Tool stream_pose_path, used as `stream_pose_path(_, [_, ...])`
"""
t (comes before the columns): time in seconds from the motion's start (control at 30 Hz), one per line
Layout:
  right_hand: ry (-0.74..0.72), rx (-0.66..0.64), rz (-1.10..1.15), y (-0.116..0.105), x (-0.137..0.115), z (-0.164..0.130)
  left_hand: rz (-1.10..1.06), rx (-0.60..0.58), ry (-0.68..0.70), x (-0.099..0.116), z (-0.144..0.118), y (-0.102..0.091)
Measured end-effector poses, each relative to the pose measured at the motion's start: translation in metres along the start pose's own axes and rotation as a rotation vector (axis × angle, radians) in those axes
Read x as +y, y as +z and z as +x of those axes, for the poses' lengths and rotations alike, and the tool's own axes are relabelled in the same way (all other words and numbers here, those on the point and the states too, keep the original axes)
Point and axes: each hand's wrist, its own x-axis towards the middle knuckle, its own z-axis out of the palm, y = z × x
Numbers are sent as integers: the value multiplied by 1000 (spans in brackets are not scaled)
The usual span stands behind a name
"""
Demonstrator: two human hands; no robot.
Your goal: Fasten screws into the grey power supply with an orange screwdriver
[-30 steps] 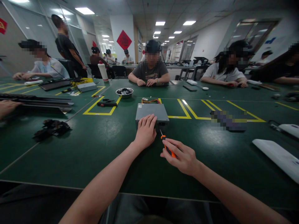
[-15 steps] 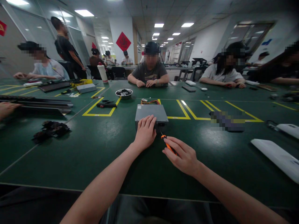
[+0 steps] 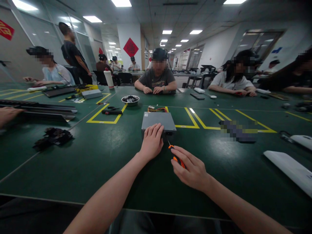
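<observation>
A grey metal computer power supply (image 3: 159, 119) lies on the green table in front of me, its coloured cables (image 3: 156, 110) bunched at the far side. My left hand (image 3: 153, 139) bears on its top and near edge, fingers over the top and thumb side down the front face, steadying it. In my right hand (image 3: 191, 167), an orange-and-black screwdriver (image 3: 179, 161) is held between thumb and fingers. Its thin shaft points up and left toward the power supply's near face, close to my left fingertips. Whether the tip touches a screw is too small to tell.
A metal bowl (image 3: 130, 100) of dark small parts stands beyond, left of the power supply. A black tool (image 3: 112, 112) lies within yellow tape. Black parts (image 3: 53, 138) are heaped at left, near another person's hand (image 3: 9, 116). A white object (image 3: 290, 169) lies right. A co-worker (image 3: 157, 78) sits opposite.
The whole view has shifted slightly down in the picture. My right fingers have moved a little around the screwdriver handle, showing more of it. My left hand keeps its place on the power supply.
</observation>
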Motion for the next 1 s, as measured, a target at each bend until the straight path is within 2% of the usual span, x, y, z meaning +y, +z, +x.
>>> stream_pose_path(0.13, [-34, -30, -31, -2, -1, 3, -13, 18, 7, -1, 1, 0])
stream_pose_path(0.37, [35, 60, -16, 0, 2, 1, -33, 61, -1, -5, 5, 6])
stream_pose_path(0.53, [52, -22, 63, 1, -4, 2, -45, 63, -15, -5, 5, 7])
stream_pose_path(0.73, [-50, -44, -64, 0, -8, 3, -44, 53, -16, -5, 5, 5])
stream_pose_path(0.9, [-27, -17, 33, -3, -8, 8, -48, 49, -24, -5, 6, 4])
stream_pose_path(1.0, [-2, -52, 79, -6, -9, 10, -45, 45, -24, -5, 7, 5])
